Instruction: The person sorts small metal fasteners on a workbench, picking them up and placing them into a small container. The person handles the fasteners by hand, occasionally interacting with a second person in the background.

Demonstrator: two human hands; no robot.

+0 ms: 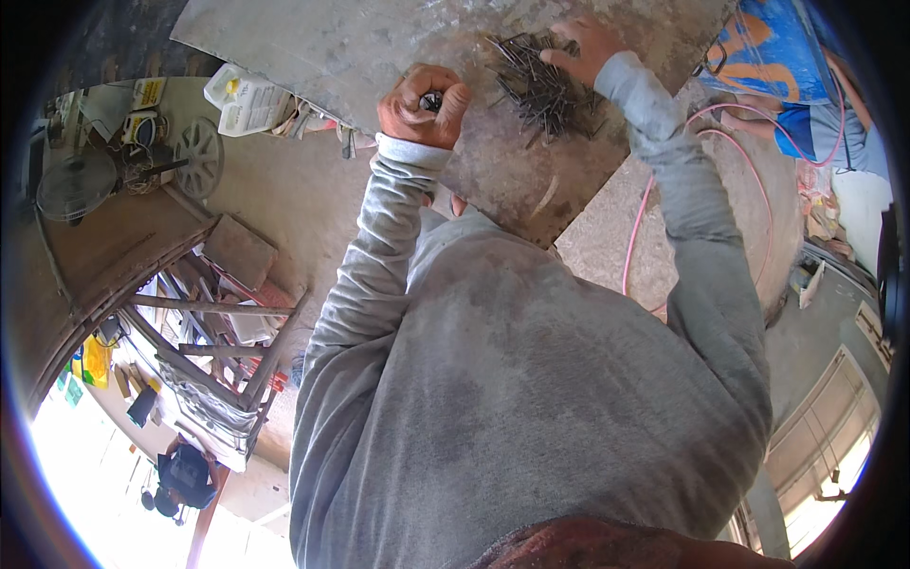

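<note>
A loose pile of thin dark metal rods [540,96], which look like long nails, lies on a stained flat table top [398,43]. My right hand [586,50] rests at the pile's upper right edge with its fingers spread over some of the pieces; whether it grips any cannot be told. To the left of the pile, my left hand [424,107] is curled into a fist around a bundle of dark metal pieces, whose ends show in the ring of thumb and forefinger. The rest of the bundle is hidden in the fist.
A white plastic jug [245,99] stands by the table's left edge, near rags. A pink hose [636,227] loops over the floor at right. Another person's legs [753,121] show beyond it. Lower left are a wooden frame [213,309] and a person in dark clothing [186,476].
</note>
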